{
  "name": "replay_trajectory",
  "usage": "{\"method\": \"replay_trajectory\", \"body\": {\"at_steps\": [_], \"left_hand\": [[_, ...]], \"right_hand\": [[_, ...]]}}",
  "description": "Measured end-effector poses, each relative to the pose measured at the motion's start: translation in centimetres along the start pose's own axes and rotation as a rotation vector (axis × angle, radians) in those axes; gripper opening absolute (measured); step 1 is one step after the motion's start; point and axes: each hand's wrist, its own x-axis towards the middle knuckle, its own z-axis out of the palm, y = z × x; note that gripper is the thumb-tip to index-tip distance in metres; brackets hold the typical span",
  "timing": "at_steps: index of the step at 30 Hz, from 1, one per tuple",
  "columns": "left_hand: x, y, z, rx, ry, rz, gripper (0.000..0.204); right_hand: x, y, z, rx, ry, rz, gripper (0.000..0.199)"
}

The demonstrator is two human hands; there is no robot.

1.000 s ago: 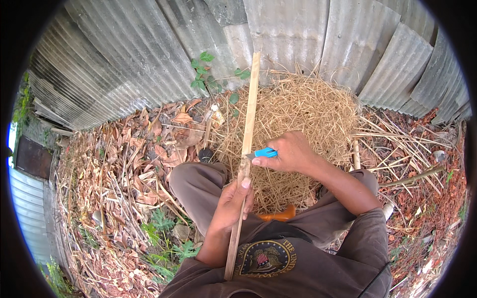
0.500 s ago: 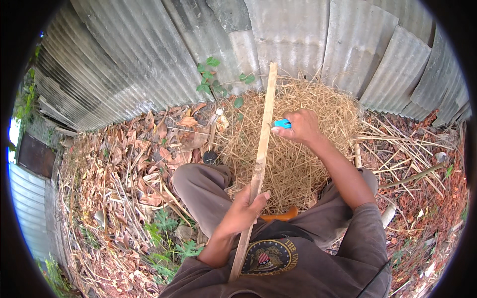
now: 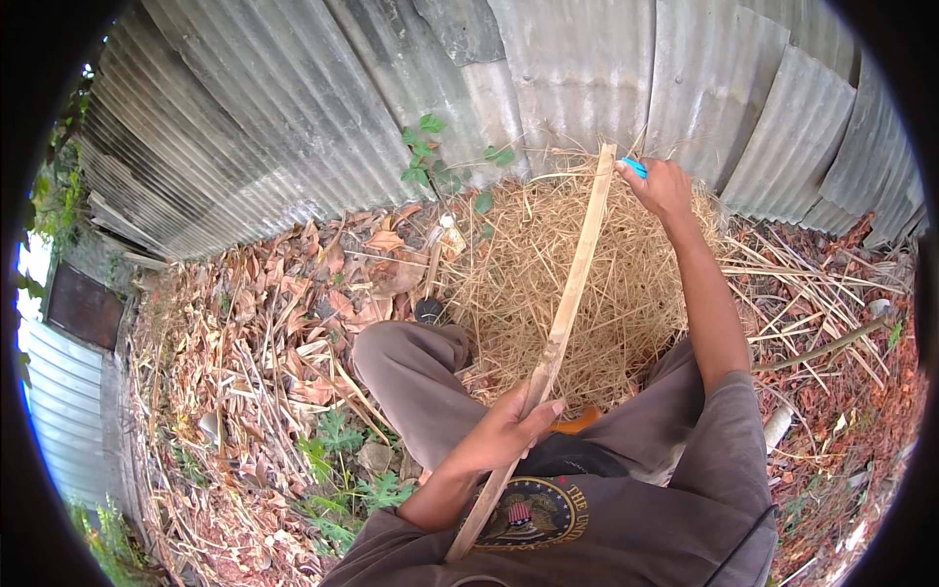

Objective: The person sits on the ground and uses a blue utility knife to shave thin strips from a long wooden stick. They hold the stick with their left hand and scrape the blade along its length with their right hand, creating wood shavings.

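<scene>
A long, pale wooden strip [image 3: 577, 274] slants from my lap up toward the metal fence, its lower end resting against my shirt. My left hand [image 3: 504, 428] is closed around its lower part. Near the strip's far end, my right hand [image 3: 662, 186] grips a small blue-handled tool [image 3: 635, 167] at the right edge of the wood. Most of the tool is hidden by my fingers, and its working edge is too small to make out. Below the strip lies a heap of straw-like shavings [image 3: 518, 264], between and beyond my bent legs.
A corrugated metal fence [image 3: 587, 78] stands just beyond the strip's far end. Dry leaves [image 3: 284, 293] cover the ground at left, loose sticks [image 3: 812, 293] at right. An orange curved object [image 3: 577, 421] lies by my lap. A leafy plant [image 3: 421, 152] grows against the fence.
My right hand has moved with the blue-handled tool up and right, from the strip's upper-middle part to near its far end. The strip's far end has swung to the right; my left hand still holds it.
</scene>
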Motion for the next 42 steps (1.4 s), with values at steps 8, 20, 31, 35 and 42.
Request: {"method": "replay_trajectory", "body": {"at_steps": [8, 20, 31, 35, 42], "left_hand": [[-1.5, -0.3, -0.1, -0.074, -0.003, 0.012, 0.025], [0.9, 1.0, -2.4, -0.136, 0.256, 0.128, 0.021], [0.9, 0.4, -1.8, -0.134, 0.299, 0.123, 0.025], [0.9, 0.6, -1.3, -0.092, 0.289, 0.139, 0.026], [1.1, 0.0, -1.3, 0.012, 0.321, 0.187, 0.028]], "right_hand": [[0.5, 4.6, -2.1, -0.004, -0.105, 0.31, 0.089], [-13.9, -11.2, -3.9, 0.232, -0.49, -0.689, 0.066], [-13.6, -10.6, -3.8, 0.36, -0.327, -0.651, 0.076], [-13.9, -11.1, -3.4, 0.255, -0.408, -0.641, 0.078], [-13.1, -10.7, -1.2, 0.232, -0.197, -0.697, 0.08]]}}
